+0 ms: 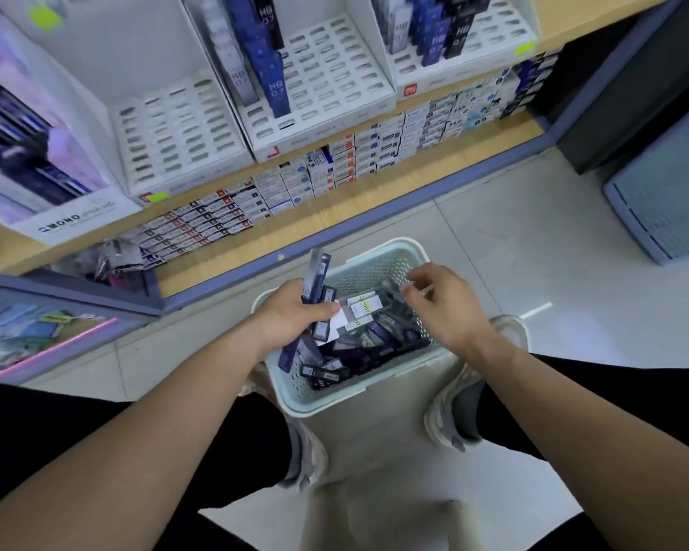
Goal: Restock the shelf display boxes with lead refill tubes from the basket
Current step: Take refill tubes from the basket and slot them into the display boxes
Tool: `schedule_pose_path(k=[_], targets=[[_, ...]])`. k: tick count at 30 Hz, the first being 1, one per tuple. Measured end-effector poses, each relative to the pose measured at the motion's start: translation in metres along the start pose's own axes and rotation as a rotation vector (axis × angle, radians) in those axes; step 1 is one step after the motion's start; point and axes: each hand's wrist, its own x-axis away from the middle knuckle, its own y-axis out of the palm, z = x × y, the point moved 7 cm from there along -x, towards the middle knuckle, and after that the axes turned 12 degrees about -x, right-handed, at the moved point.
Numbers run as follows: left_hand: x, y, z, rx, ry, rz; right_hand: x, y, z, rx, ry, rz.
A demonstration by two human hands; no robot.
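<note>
A pale green perforated basket [390,254] stands on the floor between my feet, full of dark blue, black and white lead refill tubes [359,344]. My left hand [295,312] grips a bunch of dark tubes [315,272] over the basket's left side. My right hand [442,304] hovers over the right side and pinches a thin clear tube [416,289]. On the shelf above stand three white slotted display boxes: the left one [176,129] holds none, the middle one [319,85] and the right one [474,41] hold some HB 0.7 tubes at their back left.
Rows of small flat lead packs [335,169] lie along the wooden shelf edge in front of the boxes. A MONO display box [72,222] stands at the left. A blue-grey crate [669,192] sits on the floor at right. My shoes flank the basket.
</note>
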Motion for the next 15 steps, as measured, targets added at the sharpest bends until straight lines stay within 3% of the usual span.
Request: schedule_pose_path(k=[4, 7, 15], targets=[[0.02, 0.005, 0.016, 0.284, 0.035, 0.047, 0.021, 0.036, -0.007, -0.356, 0.192, -0.135], [0.021, 0.012, 0.021, 0.364, 0.034, 0.061, 0.02, 0.044, -0.016, -0.663, 0.245, -0.123], [0.013, 0.034, 0.03, 0.277, 0.113, -0.059, 0.006, 0.033, -0.018, -0.856, 0.24, -0.149]])
